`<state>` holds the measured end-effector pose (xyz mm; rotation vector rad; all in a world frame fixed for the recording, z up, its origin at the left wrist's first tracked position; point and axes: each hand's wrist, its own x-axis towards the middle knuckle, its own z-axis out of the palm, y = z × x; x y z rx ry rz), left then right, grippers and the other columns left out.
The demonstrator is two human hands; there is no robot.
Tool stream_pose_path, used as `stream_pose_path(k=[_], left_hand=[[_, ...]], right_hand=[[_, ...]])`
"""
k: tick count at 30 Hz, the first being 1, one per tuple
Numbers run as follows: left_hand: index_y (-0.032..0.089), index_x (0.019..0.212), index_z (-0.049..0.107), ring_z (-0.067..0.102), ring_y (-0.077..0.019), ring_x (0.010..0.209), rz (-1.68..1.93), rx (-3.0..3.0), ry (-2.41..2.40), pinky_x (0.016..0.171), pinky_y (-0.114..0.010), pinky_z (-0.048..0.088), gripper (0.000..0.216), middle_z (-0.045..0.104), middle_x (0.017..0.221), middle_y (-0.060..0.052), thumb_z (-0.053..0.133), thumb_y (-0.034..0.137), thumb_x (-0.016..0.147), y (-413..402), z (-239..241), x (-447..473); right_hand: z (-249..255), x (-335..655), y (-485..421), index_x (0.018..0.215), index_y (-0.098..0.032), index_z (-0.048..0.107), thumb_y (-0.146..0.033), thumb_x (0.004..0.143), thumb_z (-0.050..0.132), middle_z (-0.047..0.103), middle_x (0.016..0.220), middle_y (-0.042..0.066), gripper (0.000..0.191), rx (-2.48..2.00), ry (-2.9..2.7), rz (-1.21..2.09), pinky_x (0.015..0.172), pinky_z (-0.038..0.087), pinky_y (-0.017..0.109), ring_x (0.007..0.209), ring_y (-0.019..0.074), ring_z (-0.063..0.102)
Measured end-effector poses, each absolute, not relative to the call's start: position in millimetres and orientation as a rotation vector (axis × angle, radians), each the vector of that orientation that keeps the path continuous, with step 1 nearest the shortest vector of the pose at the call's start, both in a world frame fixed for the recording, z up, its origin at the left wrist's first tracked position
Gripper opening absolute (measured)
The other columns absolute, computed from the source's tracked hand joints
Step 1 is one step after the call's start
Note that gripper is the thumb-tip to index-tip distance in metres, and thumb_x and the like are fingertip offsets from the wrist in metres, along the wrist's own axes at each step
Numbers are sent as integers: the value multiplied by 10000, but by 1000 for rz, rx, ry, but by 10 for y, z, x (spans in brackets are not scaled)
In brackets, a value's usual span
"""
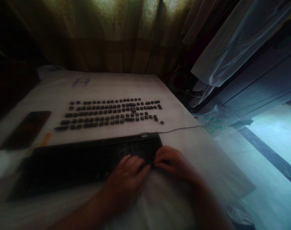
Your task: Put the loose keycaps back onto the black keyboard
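Observation:
A black keyboard frame with its keycaps off lies across the near part of a white-covered table. My left hand rests on the keyboard's near right part, fingers stretched flat over it. My right hand is at the keyboard's right end, fingers curled against the edge; what they pinch, if anything, is hidden. Beyond the keyboard, several rows of loose black keycaps lie laid out on the cloth in keyboard order.
A dark phone lies at the table's left, with a small orange object beside it. The keyboard's thin cable runs right toward the table edge. Curtains hang behind; the floor drops away at right.

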<state>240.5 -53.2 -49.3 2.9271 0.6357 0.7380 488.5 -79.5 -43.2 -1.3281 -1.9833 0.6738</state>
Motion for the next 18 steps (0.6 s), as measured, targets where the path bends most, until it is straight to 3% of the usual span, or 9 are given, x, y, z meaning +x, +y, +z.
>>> stream_pose_path(k=[18], left_hand=[[195, 1295, 604, 547, -255, 1149, 754, 2936, 638, 1036, -457, 436, 328, 625, 1212, -93, 499, 257, 990, -535, -528, 2397]], right_hand=[[-431, 4891, -775, 803, -214, 762, -219, 856, 707, 690, 839, 37, 77, -1286, -1924, 752, 708, 542, 272, 768, 144, 659]])
